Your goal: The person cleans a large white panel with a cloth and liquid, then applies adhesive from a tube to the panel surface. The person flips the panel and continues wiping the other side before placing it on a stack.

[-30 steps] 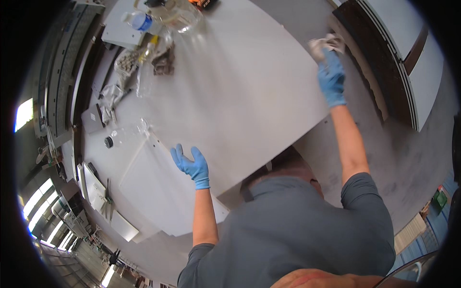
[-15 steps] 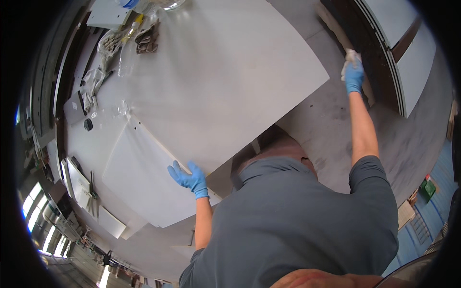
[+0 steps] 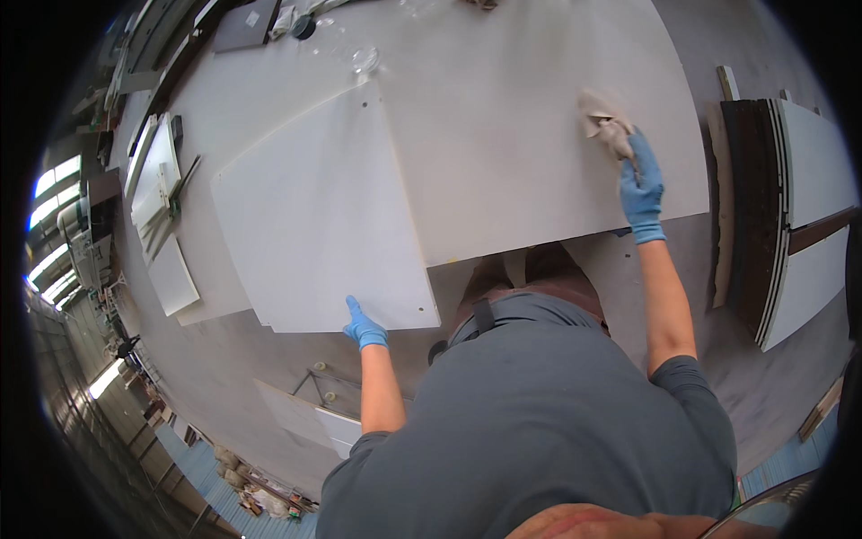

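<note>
**One cloth point(image 3: 606, 126) in the right hand point(image 3: 643, 189), one white panel point(image 3: 323, 216) at the left hand point(image 3: 366, 325)**

One container stands out: a clear bottle point(image 3: 364, 59) lying on its side at the upper left, just beyond the white panel's far corner, its dark cap point(image 3: 303, 27) toward the left. Whether it holds any liquid, I cannot tell.

The right hand, blue-gloved, is closed around the bunched, pale cloth, which is partly blurred over the right part of the pale work surface point(image 3: 521, 135). Whether the cloth presses down there is hard to tell. The left hand, gloved alike, is at the white panel's near edge, thumb side up; how far its fingers curl is hidden.

The white panel lies flat, with a small dark hole near each of its two right-hand corners. A broad stretch of work surface spans from its right edge to the cloth. The right wrist is over the surface's near edge, and its right edge runs near the hand. Beyond that edge, a strip of floor point(image 3: 687, 269) separates it from a stack of brown and white boards point(image 3: 754, 180). White pieces point(image 3: 157, 184) sit well left of the panel.
</note>
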Tool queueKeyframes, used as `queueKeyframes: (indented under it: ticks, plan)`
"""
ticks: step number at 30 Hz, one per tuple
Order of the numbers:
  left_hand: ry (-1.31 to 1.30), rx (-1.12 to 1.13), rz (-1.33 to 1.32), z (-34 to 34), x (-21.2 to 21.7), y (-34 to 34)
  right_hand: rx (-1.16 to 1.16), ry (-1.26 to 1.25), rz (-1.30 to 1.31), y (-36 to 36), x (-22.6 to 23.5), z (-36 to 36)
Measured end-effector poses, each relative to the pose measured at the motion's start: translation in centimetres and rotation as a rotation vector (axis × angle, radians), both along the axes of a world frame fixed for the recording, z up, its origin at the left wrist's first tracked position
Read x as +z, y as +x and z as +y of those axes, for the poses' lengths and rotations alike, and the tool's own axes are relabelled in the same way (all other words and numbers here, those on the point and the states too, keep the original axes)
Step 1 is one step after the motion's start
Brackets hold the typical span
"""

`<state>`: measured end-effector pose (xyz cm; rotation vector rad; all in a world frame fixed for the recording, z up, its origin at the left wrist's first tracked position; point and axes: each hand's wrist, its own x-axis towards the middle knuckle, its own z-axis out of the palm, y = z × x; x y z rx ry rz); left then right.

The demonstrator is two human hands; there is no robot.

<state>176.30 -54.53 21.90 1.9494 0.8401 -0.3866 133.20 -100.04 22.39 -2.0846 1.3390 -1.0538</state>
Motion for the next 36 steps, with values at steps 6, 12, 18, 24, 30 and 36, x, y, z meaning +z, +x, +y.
queueKeyframes:
  ticks: [6, 12, 18, 24, 30, 36]
  plan:
    - [-0.141, 0.070, 0.005, 6.0, -4.7, 3.0, 0.063, 0.217, -0.319, 12.1, 1.1, 3.2]
    - [-0.382, 0.247, -0.010, 6.6, -4.2, 3.1, 0.185, -0.155, -0.079, 24.9, 1.6, -4.2]
    - [-0.197, 0.262, -0.226, 4.9, -2.2, 0.8, 0.405, -0.253, 0.310, 37.4, -3.0, -5.7]
    - [-0.654, 0.244, 0.143, 7.9, -4.1, 2.6, 0.816, -0.338, 0.538, 30.4, -3.5, 9.9]
    - [-0.688, 0.084, 0.266, 9.8, -4.9, 3.1, 1.317, 0.113, 0.682, 9.5, 1.6, 17.8]
    - [-0.772, 0.031, 0.386, 9.4, -5.0, 1.6, 0.111, 1.287, 0.161, -2.4, 5.9, 15.0]
